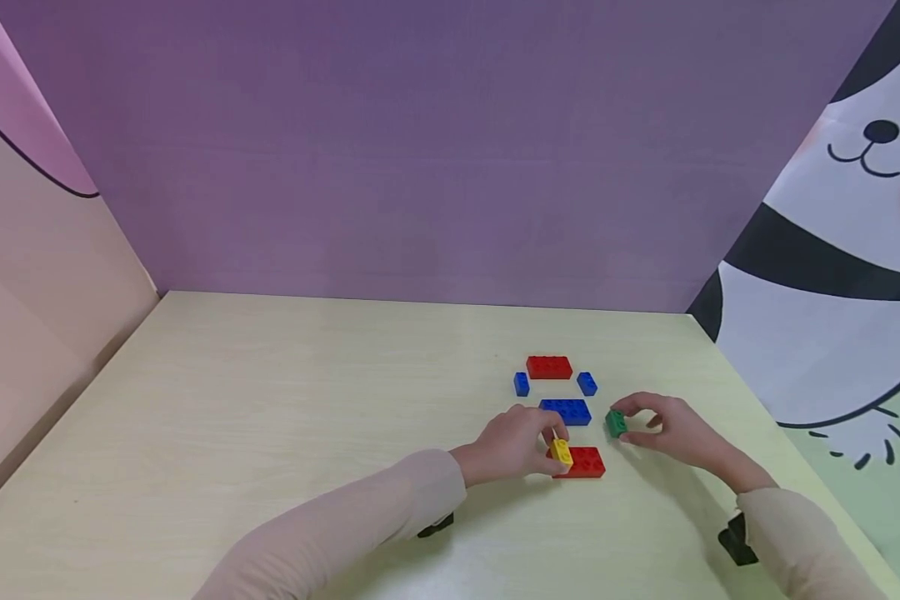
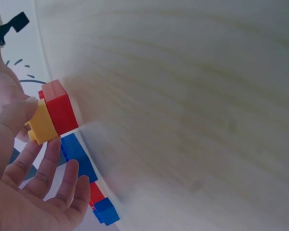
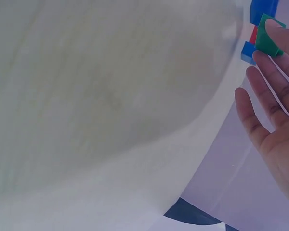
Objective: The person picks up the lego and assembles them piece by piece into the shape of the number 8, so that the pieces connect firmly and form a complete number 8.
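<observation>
My left hand (image 1: 521, 442) pinches a small yellow brick (image 1: 561, 452) between thumb and fingers, at the left part of the nearer red brick (image 1: 587, 462). In the left wrist view the yellow brick (image 2: 42, 124) overlaps that red brick (image 2: 61, 110), while the other fingers spread loosely below. To the right, my right hand (image 1: 671, 427) pinches a small green brick (image 1: 616, 423) by its sides. The right wrist view has the green brick (image 3: 268, 37) between thumb and fingertip. Between the hands, just beyond, lies a long blue brick (image 1: 567, 412).
Farther back lies another red brick (image 1: 549, 367), with a small blue brick (image 1: 521, 384) to its front left and a second small blue brick (image 1: 587, 383) to its front right. The light wooden table (image 1: 285, 400) ends at a purple wall panel (image 1: 420, 167).
</observation>
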`<control>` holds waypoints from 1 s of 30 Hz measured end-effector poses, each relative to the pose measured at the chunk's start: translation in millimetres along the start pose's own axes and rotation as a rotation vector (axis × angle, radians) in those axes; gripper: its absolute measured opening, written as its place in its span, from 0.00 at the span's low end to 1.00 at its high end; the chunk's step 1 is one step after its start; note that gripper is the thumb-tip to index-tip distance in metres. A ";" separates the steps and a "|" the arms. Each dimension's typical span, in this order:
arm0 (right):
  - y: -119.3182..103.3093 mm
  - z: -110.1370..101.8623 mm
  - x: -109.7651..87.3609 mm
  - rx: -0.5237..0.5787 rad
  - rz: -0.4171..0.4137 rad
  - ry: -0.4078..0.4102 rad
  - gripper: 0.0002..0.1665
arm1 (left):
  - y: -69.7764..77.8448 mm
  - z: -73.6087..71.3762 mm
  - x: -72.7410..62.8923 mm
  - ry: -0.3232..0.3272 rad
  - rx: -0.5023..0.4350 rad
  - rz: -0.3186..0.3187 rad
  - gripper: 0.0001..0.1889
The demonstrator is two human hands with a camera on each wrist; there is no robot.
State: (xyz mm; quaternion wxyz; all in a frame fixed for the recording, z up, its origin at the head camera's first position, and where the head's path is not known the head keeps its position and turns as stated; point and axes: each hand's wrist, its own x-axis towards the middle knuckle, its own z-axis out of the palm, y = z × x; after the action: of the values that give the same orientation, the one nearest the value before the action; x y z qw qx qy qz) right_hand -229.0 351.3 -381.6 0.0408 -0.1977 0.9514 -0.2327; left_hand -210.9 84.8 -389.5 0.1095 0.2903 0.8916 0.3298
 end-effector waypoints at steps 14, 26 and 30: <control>-24.2 -7.5 -7.8 -0.044 -0.075 0.020 0.23 | 0.2 -0.2 1.3 0.004 -0.002 0.001 0.14; -39.7 -2.8 -12.5 -0.007 -0.126 -0.069 0.23 | -0.2 -0.5 0.6 0.000 -0.004 0.014 0.14; -41.2 -0.2 -13.1 0.000 -0.149 -0.087 0.23 | -0.4 -0.7 0.3 0.001 -0.004 0.012 0.14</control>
State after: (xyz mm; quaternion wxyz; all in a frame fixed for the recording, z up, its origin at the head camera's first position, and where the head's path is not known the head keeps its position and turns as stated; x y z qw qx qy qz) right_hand -202.3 323.0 -362.7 0.0646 -0.2778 0.9313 -0.2265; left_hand -211.6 84.3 -389.2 0.1076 0.2953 0.8893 0.3323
